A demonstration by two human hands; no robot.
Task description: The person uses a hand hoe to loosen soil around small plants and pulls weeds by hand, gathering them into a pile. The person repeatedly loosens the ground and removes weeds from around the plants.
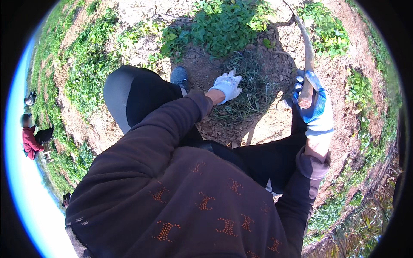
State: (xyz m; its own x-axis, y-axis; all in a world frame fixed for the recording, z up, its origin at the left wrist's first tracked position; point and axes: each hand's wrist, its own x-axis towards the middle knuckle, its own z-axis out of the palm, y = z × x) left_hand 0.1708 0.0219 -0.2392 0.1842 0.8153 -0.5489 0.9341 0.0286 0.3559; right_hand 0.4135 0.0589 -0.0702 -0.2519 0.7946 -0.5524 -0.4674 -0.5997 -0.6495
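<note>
My left hand (227, 85), in a whitish work glove, lies back up with its fingers spread at a pile of cut or pulled weeds (248, 100) on shaded soil. Whether its fingertips touch the stems is hard to tell. My right hand (311, 96), in a blue-coated white glove, is closed around the thick end of a bare wooden tool handle (306, 51). The handle points away from me and ends in a thin, dark, curved part (288, 7) at the top edge, cut off by the view. Beyond the pile grows a clump of leafy green vines (222, 29).
My shoe (179, 77) stands left of the pile, and my bent knees flank it. More vines grow at the left (87, 74) and right (332, 35) on dry, cloddy soil. A person in a red top (30, 140) is low down at the far left, beside other small figures.
</note>
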